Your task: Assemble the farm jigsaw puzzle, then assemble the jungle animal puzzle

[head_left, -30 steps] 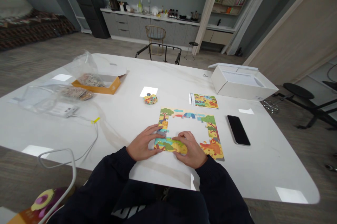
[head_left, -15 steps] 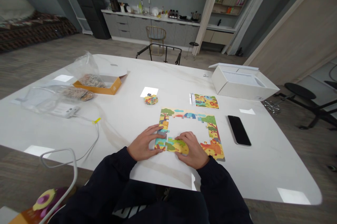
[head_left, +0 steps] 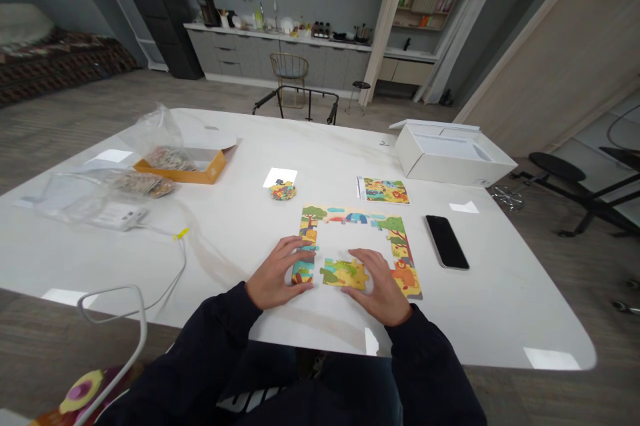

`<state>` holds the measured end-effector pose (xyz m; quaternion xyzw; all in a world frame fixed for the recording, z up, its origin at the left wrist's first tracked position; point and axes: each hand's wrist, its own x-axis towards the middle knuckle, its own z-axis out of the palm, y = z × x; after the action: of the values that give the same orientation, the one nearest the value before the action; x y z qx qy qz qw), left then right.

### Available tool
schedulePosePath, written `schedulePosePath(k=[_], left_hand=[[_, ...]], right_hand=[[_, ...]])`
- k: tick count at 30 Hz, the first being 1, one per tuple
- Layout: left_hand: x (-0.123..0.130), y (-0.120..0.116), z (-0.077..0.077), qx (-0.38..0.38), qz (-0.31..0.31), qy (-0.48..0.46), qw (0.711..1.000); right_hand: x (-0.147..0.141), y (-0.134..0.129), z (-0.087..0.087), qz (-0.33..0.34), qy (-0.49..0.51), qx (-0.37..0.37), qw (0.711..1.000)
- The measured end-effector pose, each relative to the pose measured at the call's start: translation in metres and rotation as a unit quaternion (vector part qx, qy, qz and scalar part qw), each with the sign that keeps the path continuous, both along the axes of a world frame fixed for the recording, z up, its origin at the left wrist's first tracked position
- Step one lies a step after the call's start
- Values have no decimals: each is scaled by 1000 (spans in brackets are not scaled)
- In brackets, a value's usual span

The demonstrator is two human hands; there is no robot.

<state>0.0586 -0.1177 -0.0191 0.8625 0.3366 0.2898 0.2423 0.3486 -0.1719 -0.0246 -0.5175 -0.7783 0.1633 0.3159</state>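
A partly assembled cartoon animal jigsaw puzzle (head_left: 397,233) lies on the white table as a border around a bare middle. My left hand (head_left: 277,276) grips its left side strip (head_left: 303,266), fingers on the pieces and thumb at the bottom corner. Between the thumb and fingers of my right hand (head_left: 383,286) is a joined green-and-yellow puzzle section (head_left: 345,274) showing a crocodile. A narrow gap separates this section from the left strip. Behind the puzzle sit a small pile of loose pieces (head_left: 283,191) and a picture card (head_left: 385,191).
A black phone (head_left: 447,241) lies right of the puzzle. At the back right stands an open white box (head_left: 450,156). To the left are an orange box (head_left: 213,169), plastic bags of pieces (head_left: 140,183), and a white power strip (head_left: 120,216) with its cable.
The crocodile section has come away from the left strip, moving right with my right hand, and a gap shows between them. My left hand stays at the strip. The view has shifted slightly.
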Motion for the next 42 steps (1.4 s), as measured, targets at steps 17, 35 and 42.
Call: schedulePosePath(k=[17,35,42], left_hand=[[94,-3,-9,-81,-52,7,995],[122,-16,-12,-43,-80,38,995],[124,-20,-5,-6,-84,66,994]], right_hand=[[62,-30,-22,-183,58,97,977],[66,-29,-28,-162,40,72,983],[66,-28,-26,-158,35,63,985]])
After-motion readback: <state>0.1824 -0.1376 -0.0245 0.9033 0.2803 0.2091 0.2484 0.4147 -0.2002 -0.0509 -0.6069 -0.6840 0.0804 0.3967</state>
